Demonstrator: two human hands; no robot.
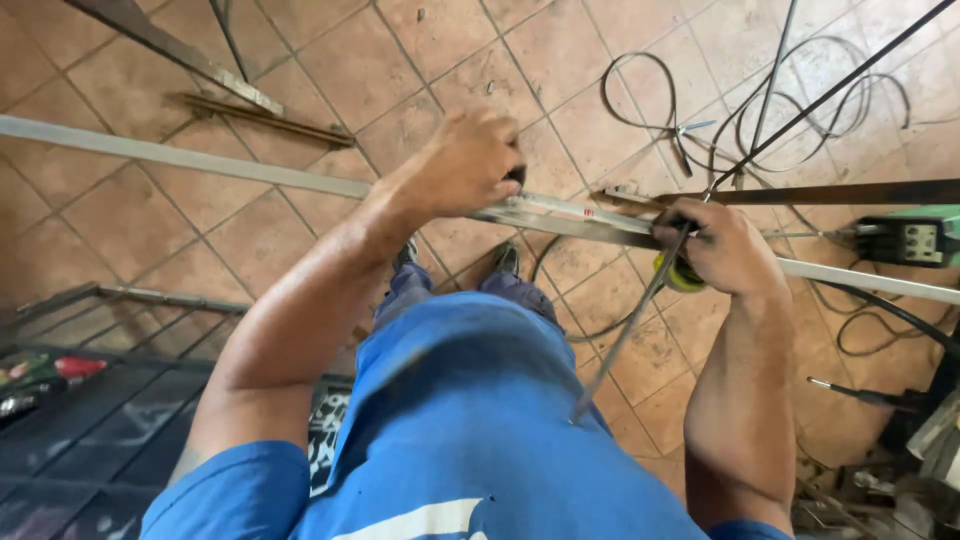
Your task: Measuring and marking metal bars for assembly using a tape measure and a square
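Metal bar [250, 170] runs long across the scene, far left to near right, passing under both hands at waist height above the tiled floor [130, 230]. Left hand [470, 160] presses closed on the tape measure blade [560, 208] lying along the bar. Right hand [722, 250], to the right on the same axis, grips the yellow tape case [684, 276] and, it seems, a thin rod [625, 335] slanting down toward the body. Green machine [915, 238] sits just right of it.

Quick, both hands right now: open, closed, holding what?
Left hand: closed, pressing the tape measure blade onto the long metal bar.
Right hand: closed around the yellow tape measure case.
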